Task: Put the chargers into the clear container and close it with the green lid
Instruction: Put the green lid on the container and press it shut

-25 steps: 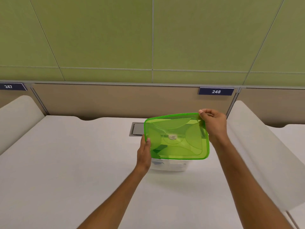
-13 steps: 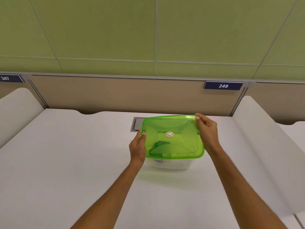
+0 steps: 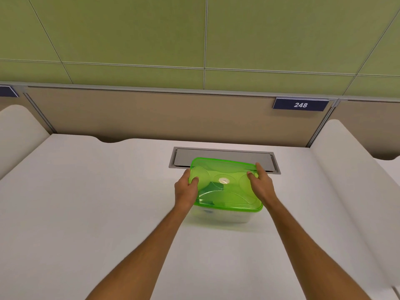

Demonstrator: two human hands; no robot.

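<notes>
The clear plastic container (image 3: pixel 220 216) sits on the white desk (image 3: pixel 86 213). The see-through green lid (image 3: pixel 225 187) lies flat on top, long side left to right. Left hand (image 3: pixel 186 190) and right hand (image 3: pixel 260 186) hold its 2 short ends, ready to push down. Behind is a grey hatch (image 3: pixel 225 156).

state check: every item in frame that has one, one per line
lid: on the container, both hands on it; cannot tell if snapped shut
container: upright on the desk, covered by the lid
chargers: dark shapes inside, seen through the lid
left hand: gripping the lid's left edge, thumb on top
right hand: gripping the lid's right edge, thumb on top
desk hatch: flap shut
</notes>
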